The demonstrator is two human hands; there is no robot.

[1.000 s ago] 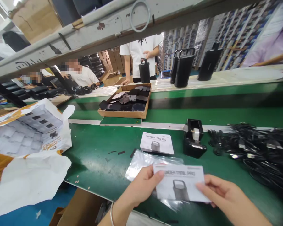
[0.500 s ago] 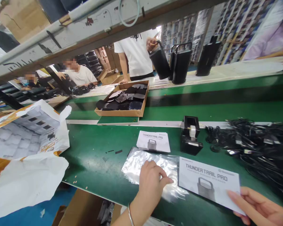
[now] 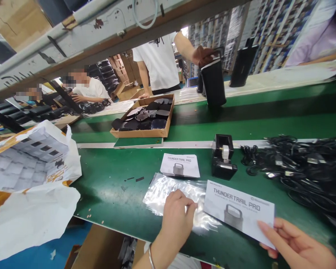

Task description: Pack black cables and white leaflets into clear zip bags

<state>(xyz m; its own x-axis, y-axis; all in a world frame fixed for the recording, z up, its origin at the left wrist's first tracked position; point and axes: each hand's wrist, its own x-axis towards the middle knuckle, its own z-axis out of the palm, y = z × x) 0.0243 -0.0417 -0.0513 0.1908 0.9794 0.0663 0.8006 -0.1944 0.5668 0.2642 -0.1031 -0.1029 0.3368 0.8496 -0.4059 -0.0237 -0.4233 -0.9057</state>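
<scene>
My right hand (image 3: pixel 296 243) pinches a white manual (image 3: pixel 238 213) by its right end, thumb on top. Its cover reads "THUNDER TRAIL PRO" above a picture of a speaker with a handle. Over a clear plastic bag (image 3: pixel 159 194) lying on the green bench, my left hand (image 3: pixel 179 213) is closed, thumb and forefinger pinched together at the bag's right part. The manual's left end lies close beside those fingertips, over the bag's edge. Just behind the bag rests a stack of the same manuals (image 3: pixel 180 165).
A black tape dispenser (image 3: pixel 224 157) stands behind the manual, with a heap of black cables (image 3: pixel 305 164) to its right. Beyond is a cardboard tray (image 3: pixel 141 132) of dark pieces. An open white sack (image 3: pixel 36 168) lies left. Across the line, a co-worker's hand (image 3: pixel 203 56) grips a black speaker (image 3: pixel 214 82).
My right hand has brought the manual slightly left, nearer my left hand, which keeps its pinch at the bag. Across the line, the co-worker's hand has moved right to another speaker, now moved nearer.
</scene>
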